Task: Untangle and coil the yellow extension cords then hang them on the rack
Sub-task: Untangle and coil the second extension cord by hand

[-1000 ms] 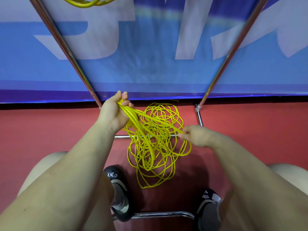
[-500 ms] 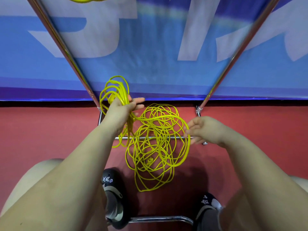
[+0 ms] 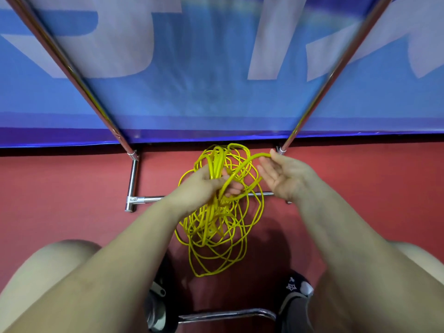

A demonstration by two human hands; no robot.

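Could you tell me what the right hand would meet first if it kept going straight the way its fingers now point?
The right hand points up and left, toward the yellow cord gathered in the left hand. It would probably meet those upper loops first, well before the blue banner, though depth is hard to judge.

Head-worn camera looks steeply down, close above the hands (image 3: pixel 240 183).

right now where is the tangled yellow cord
In the head view the yellow cord hangs centre frame from the left hand, one strand at the right hand, over the rack's lower bar.
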